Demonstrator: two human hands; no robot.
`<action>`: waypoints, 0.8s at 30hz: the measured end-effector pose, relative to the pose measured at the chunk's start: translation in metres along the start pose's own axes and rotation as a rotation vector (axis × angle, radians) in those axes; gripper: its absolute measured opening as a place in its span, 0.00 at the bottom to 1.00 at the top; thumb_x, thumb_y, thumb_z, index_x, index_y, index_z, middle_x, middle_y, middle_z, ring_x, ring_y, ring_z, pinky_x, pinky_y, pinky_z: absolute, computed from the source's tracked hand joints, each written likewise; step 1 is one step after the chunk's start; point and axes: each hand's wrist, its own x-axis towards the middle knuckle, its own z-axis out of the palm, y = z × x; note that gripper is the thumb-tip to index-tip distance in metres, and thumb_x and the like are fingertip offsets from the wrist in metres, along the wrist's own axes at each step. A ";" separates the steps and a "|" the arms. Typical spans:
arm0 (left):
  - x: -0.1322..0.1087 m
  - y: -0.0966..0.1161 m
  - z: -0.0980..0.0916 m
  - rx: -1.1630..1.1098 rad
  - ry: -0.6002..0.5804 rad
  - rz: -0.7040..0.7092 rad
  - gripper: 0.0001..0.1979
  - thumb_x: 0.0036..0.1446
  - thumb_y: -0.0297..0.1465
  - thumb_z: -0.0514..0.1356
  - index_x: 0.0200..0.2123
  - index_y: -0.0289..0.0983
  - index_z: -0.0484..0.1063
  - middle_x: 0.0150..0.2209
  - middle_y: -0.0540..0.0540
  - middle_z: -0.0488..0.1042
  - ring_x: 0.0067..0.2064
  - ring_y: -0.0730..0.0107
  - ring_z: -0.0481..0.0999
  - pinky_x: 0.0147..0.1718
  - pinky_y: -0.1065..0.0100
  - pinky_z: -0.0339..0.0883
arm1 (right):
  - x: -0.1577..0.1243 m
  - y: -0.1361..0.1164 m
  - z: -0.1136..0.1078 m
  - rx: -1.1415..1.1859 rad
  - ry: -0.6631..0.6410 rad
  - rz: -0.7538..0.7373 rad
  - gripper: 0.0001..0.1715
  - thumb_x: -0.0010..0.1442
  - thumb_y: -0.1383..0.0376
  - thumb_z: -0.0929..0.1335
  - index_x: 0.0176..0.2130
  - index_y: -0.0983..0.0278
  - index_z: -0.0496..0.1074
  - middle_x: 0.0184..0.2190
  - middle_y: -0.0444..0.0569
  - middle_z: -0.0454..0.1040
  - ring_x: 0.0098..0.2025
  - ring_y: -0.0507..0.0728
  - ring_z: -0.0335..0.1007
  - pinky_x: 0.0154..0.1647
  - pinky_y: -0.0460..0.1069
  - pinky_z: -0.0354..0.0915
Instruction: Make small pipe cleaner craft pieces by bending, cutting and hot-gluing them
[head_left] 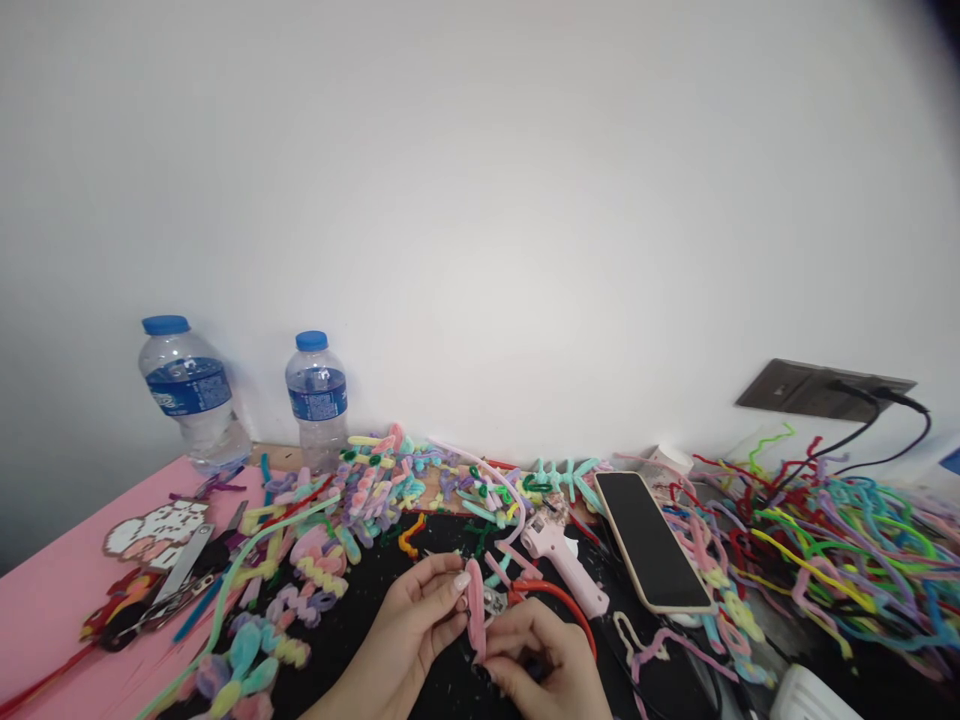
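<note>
Pink fuzzy stem (pixel 475 610) is what I see gripped at the bottom centre of my view. It stands almost upright, its long axis running from twelve to six. My left hand (pixel 409 635) comes in from its nine o'clock, with thumb and fingertips pinched together on the upper half. My right hand (pixel 544 660) sits at its four o'clock, fingers curled closed round the foot of the stem. Both hands touch it, the left one higher up.

Just beside the stem at two o'clock there is a small metal tip, and the red-handled cutters (pixel 553 592) loop out from behind the right hand. I cannot tell whether that hand grips them too.

Beneath lies a black mat (pixel 375 575). At one o'clock from the hands rests a pink glue gun (pixel 562 560), and beyond it a phone (pixel 651 540) lies face up. A tangle of coloured stems (pixel 847 550) fills the three o'clock side under a wall socket (pixel 817 390). At ten o'clock are a pink sheet (pixel 52 590) and two water bottles (pixel 191 395) against the white wall.
</note>
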 end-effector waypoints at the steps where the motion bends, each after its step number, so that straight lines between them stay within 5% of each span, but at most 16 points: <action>1: -0.001 0.000 0.001 0.002 0.006 0.011 0.12 0.42 0.26 0.70 0.32 0.33 0.74 0.27 0.49 0.74 0.26 0.78 0.73 0.26 0.79 0.71 | 0.000 0.001 0.000 0.013 0.000 0.014 0.13 0.50 0.57 0.71 0.31 0.64 0.70 0.24 0.50 0.79 0.24 0.55 0.75 0.24 0.45 0.68; 24: 0.002 -0.010 -0.001 -0.024 -0.011 -0.041 0.12 0.42 0.26 0.69 0.33 0.33 0.73 0.25 0.49 0.74 0.25 0.76 0.74 0.25 0.78 0.71 | 0.001 -0.010 -0.002 -0.167 -0.027 -0.131 0.07 0.51 0.65 0.70 0.31 0.62 0.68 0.23 0.45 0.78 0.23 0.53 0.74 0.25 0.42 0.66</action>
